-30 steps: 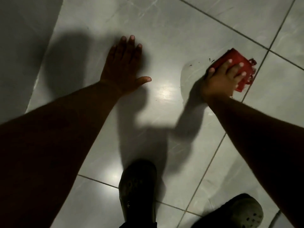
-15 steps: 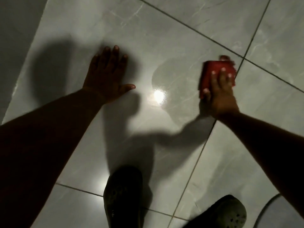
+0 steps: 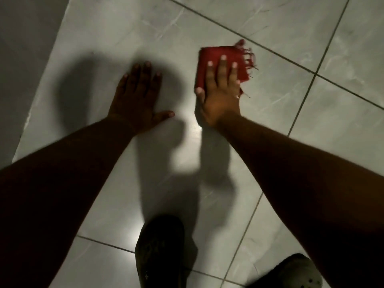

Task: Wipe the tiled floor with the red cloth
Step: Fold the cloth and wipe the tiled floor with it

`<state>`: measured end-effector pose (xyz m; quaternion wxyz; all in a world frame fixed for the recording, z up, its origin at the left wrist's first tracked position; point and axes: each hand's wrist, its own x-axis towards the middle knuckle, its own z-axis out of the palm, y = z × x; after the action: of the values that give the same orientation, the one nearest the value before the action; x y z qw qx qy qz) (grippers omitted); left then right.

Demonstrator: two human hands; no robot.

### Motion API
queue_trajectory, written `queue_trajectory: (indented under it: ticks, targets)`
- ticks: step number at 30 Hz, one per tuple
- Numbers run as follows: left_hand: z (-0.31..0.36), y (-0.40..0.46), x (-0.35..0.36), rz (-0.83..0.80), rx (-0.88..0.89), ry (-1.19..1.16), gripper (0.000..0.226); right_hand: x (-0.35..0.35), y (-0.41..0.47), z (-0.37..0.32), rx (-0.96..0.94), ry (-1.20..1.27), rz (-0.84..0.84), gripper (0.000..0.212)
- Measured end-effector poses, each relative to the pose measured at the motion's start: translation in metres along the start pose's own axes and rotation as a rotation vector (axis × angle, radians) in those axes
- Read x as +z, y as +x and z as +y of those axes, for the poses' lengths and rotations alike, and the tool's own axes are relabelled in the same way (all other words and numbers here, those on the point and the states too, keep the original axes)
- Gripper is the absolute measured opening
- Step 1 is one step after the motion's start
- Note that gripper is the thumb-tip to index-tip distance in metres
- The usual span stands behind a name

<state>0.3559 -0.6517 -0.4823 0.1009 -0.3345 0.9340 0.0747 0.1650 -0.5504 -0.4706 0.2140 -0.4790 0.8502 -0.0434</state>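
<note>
Because wiping wanted weight, my right hand (image 3: 220, 94) pressed flat, grip unclenched, on the red cloth (image 3: 209, 59); left hand (image 3: 136, 100), at nine o'clock, splayed empty, braced the tiled floor (image 3: 280, 132).

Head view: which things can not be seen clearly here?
- Red cloth: the near part is hidden under the right hand.
- Two shoes: cut off by the bottom edge.
- Tiled floor: shadows and motion blur hide whether it is wet or dirty.

Red cloth (image 3: 209, 61) partly under right hand (image 3: 221, 96); clogs (image 3: 160, 252) cut off.
</note>
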Motion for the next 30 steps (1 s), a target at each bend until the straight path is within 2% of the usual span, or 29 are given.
queue_trajectory:
  ticks: [4, 6, 8, 11, 14, 16, 17, 19, 22, 24, 27, 29, 30]
  targets:
    - [0.000, 0.000, 0.001, 0.022, 0.002, 0.019, 0.096, -0.015, -0.014, 0.060, -0.479, -0.254, -0.136, 0.070]
    - [-0.001, -0.001, 0.001, 0.018, 0.008, 0.021, 0.096, -0.025, -0.019, 0.099, -0.523, -0.253, -0.121, 0.068]
    - [0.001, 0.000, 0.000, 0.009, 0.010, 0.021, 0.096, -0.030, -0.030, 0.140, -0.340, -0.188, -0.036, 0.066]
    - [0.000, 0.001, -0.002, -0.025, 0.007, 0.000, 0.098, -0.035, -0.045, 0.163, 0.232, 0.007, 0.061, 0.067]
    - [-0.001, 0.000, -0.002, -0.013, -0.002, 0.006, 0.098, -0.027, -0.026, 0.131, 0.717, 0.145, 0.158, 0.066]
    - [-0.001, -0.001, -0.001, 0.007, -0.003, 0.011, 0.098, -0.024, -0.005, 0.091, 0.900, 0.183, 0.187, 0.070]
    - [0.000, -0.001, 0.000, 0.011, 0.001, 0.007, 0.097, -0.022, 0.003, 0.073, 0.912, 0.190, 0.193, 0.073]
    - [0.000, 0.000, -0.001, -0.010, 0.004, 0.000, 0.097, -0.013, 0.017, 0.041, 0.728, 0.138, 0.159, 0.076]
    - [-0.001, -0.002, -0.003, -0.016, -0.003, 0.002, 0.096, -0.003, 0.030, -0.007, 0.189, 0.033, 0.018, 0.076]
    - [0.001, -0.002, -0.005, -0.007, 0.020, 0.015, 0.096, -0.002, 0.028, -0.021, -0.031, 0.045, -0.038, 0.074]
    - [-0.002, -0.001, -0.011, -0.019, 0.013, 0.048, 0.100, -0.005, 0.009, -0.001, -0.284, -0.030, -0.115, 0.071]
    - [-0.002, -0.001, -0.013, -0.036, -0.015, 0.047, 0.099, -0.013, -0.012, 0.041, -0.506, -0.169, -0.170, 0.069]
    - [-0.001, -0.002, -0.014, -0.039, -0.019, 0.048, 0.098, -0.017, -0.022, 0.069, -0.552, -0.207, -0.174, 0.068]
